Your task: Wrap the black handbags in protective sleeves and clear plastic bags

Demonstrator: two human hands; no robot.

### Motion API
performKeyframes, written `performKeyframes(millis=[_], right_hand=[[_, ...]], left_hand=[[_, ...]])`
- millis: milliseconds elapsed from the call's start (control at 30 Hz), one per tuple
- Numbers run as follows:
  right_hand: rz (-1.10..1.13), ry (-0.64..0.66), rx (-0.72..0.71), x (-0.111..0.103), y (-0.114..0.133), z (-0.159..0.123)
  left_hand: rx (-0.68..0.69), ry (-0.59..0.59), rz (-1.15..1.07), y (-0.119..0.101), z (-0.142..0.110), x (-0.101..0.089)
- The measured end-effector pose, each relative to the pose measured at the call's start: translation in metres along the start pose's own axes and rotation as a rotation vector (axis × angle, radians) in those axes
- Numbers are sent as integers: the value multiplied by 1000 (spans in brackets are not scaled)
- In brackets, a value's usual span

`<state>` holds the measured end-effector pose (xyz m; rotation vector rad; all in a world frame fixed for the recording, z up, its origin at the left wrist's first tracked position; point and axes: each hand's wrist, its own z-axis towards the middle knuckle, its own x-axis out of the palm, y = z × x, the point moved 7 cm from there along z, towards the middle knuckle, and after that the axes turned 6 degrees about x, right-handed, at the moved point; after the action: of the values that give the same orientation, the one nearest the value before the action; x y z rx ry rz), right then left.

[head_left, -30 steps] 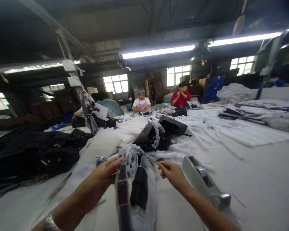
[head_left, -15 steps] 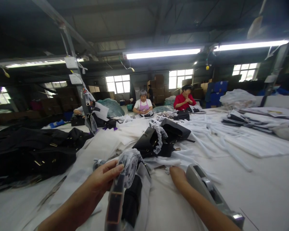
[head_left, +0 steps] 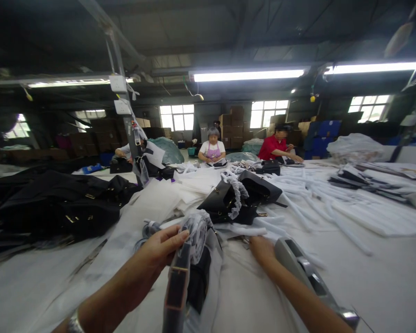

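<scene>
My left hand [head_left: 162, 247] is closed on a rolled strap [head_left: 196, 233] wrapped in clear plastic. The strap's dark end with a metal buckle [head_left: 176, 277] hangs down toward me. Just behind it, a black bag [head_left: 198, 282] lies partly covered by white sheeting. My right hand [head_left: 261, 249] is low over the table with its fingers curled, and a small dark metal piece [head_left: 241, 238] shows at the fingertips. What those fingers hold is mostly hidden. Right beside that wrist stands a grey tape dispenser [head_left: 308, 273].
Open black bags [head_left: 225, 201] lie ahead among white foam tubes [head_left: 298, 208]. A heap of black bags [head_left: 55, 203] covers the left side. A metal post [head_left: 130, 129] rises at the table's left. Two people [head_left: 212, 149] sit across, one in red [head_left: 272, 148].
The view has shifted a little to the left. My left hand keeps hold of the strap; the right hand stays beside the tape dispenser. The person in red has lowered a hand toward the table.
</scene>
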<state>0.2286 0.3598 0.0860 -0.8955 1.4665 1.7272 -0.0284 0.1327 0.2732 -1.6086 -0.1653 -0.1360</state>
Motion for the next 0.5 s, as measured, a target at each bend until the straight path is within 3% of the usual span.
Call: performKeyframes(millis=[133,300,500], right_hand=[[-70,135,-2,6,-3,-13],[69,201,-45,3,1,-31],[501,34,-100,-64,44,-52]], left_hand=[[15,-15,13,2,3,-1],[41,4,28,3,5,2],[77,4,88,-1,7,1]])
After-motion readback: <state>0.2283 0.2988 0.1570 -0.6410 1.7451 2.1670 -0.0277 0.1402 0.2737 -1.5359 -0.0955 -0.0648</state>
